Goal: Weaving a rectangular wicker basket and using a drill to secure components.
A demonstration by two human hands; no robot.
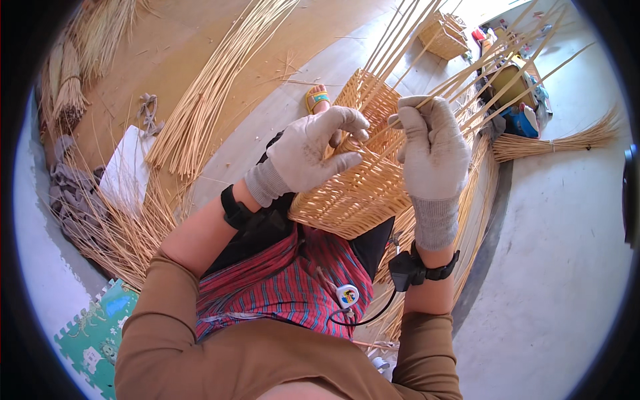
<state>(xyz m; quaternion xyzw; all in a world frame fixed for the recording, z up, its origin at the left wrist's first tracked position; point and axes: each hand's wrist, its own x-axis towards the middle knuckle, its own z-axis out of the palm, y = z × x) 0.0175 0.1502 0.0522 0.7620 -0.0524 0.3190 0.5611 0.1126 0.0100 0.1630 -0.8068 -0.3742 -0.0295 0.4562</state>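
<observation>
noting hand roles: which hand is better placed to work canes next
Probably the right hand: its fingers pinch a thin tan cane, while the left hand touches the boxy tan wicker basket.

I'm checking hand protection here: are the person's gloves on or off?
On: pale gloves cover both the left hand and right hand, ending in ribbed cuffs.

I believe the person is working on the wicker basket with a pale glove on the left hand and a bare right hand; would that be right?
Not quite: the right hand isn't bare; the head view shows it in a pale glove too. The left hand is indeed gloved, at the wicker basket.
</observation>
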